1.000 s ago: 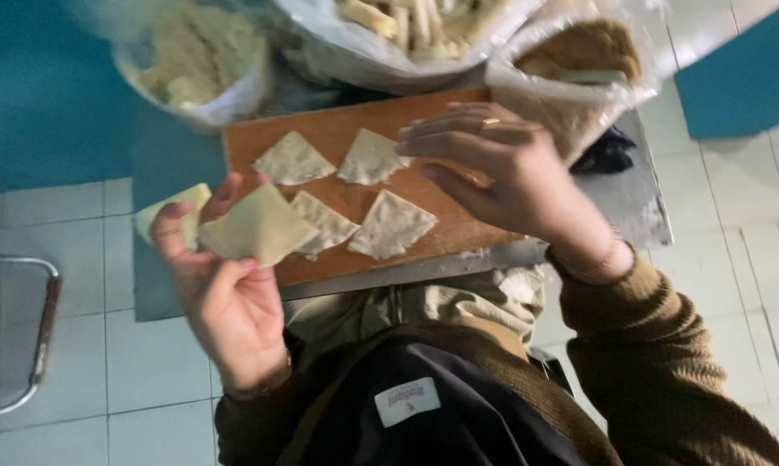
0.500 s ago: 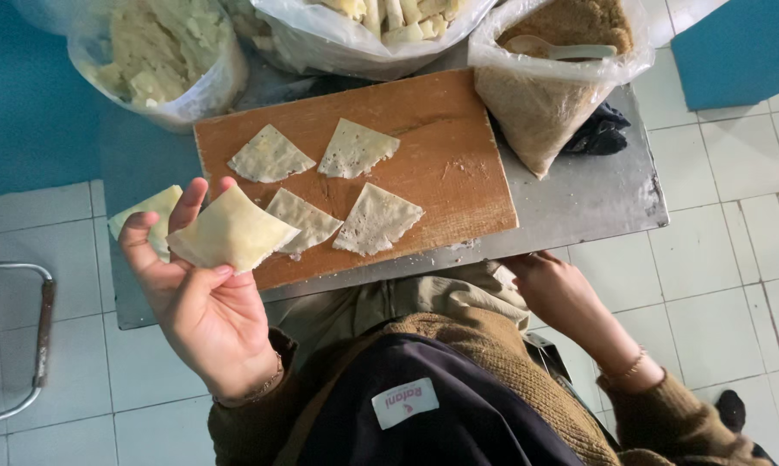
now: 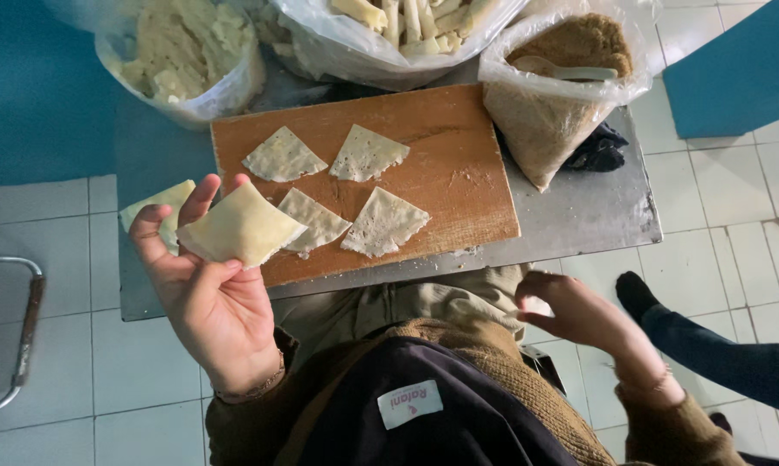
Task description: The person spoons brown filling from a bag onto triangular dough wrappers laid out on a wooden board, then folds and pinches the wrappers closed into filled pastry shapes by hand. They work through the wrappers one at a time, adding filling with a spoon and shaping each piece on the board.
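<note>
The bag of pale crumbly filling (image 3: 187, 52) at eleven o'clock and the bag of pale sticks (image 3: 398, 26) at twelve are both cut off by the top edge; what the dark bundle (image 3: 598, 148) behind the brown bag is cannot be made out; another person's dark shoe and blue trouser leg (image 3: 709, 341) run out of view at four o'clock.

The clear bag at one o'clock (image 3: 562, 95) holds brown crumbs with a pale spoon (image 3: 562, 69) lying in them; the other two bags are thin clear plastic, rolled open.

The left hand (image 3: 213, 298), at eight o'clock, pinches a folded pastry pocket (image 3: 238, 229), smooth, pale yellow and roughly square, between thumb and fingers; a second pale sheet (image 3: 167, 203) shows behind the fingers. The right hand (image 3: 575, 311), at four o'clock below the bench edge, is loosely curled; I cannot tell whether it holds anything.

Four thin, speckled, roughly triangular wrappers (image 3: 320, 185) lie flat on the floury wooden board (image 3: 458, 173), which sits on the grey metal bench (image 3: 579, 216) over white floor tiles.
</note>
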